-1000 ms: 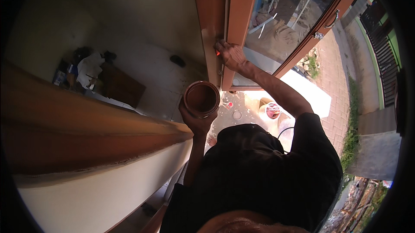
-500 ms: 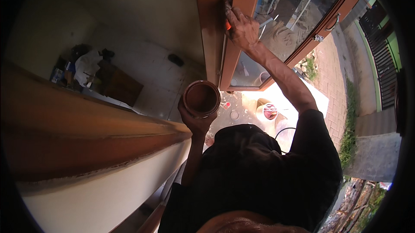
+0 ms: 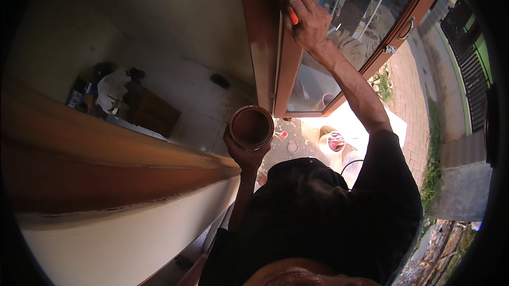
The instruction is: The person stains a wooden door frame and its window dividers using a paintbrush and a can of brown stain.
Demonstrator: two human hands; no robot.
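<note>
My left hand is closed round an open paint can, held upright at chest height with brown paint inside. Stretched up and forward, my right hand grips a paintbrush by its orange handle. The brush's dark tip is at the upper part of the reddish-brown door frame, though shade makes the bristles hard to see. Close to the right of that hand is the opened brown window or door leaf with its glass pane.
On the left runs a brown-painted wooden ledge. Boxes and a white plastic bag lie on the tiled floor inside. A pinkish bucket and a small red item stand below on the ground. Paving and a fence are outside at right.
My right hand with the paintbrush has moved up and slightly right along the frame. The paint can sits slightly lower and further right in view, as the whole view shifts a little.
</note>
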